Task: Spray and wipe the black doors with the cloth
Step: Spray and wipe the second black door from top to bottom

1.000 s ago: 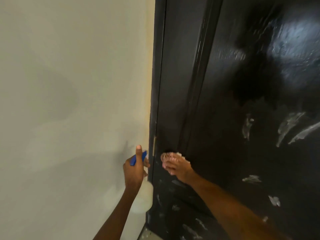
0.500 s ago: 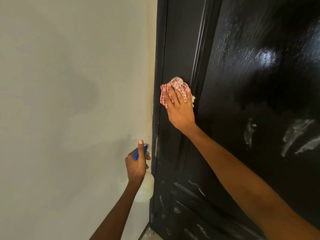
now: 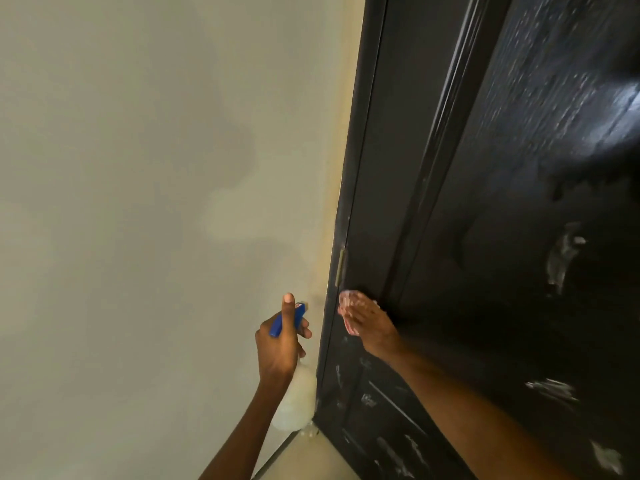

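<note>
A glossy black door (image 3: 491, 209) fills the right side, smeared with white foam streaks (image 3: 561, 258). My right hand (image 3: 372, 327) presses a red-and-white checked cloth (image 3: 348, 301) flat against the door's left stile, low down and just below the brass hinge (image 3: 341, 266). The cloth is blurred and mostly hidden under my fingers. My left hand (image 3: 282, 344) grips a spray bottle with a blue trigger head (image 3: 289, 318) and a pale body (image 3: 298, 400), held upright just left of the door's edge in front of the wall.
A plain grey-beige wall (image 3: 156, 202) takes up the left half. A strip of tan floor (image 3: 311, 459) shows at the bottom by the door's foot. More foam marks (image 3: 394, 455) dot the lower door panel.
My right hand swept the cloth up the door's left stile and has come back down to near the hinge. My left hand with the spray bottle has stayed nearly still.
</note>
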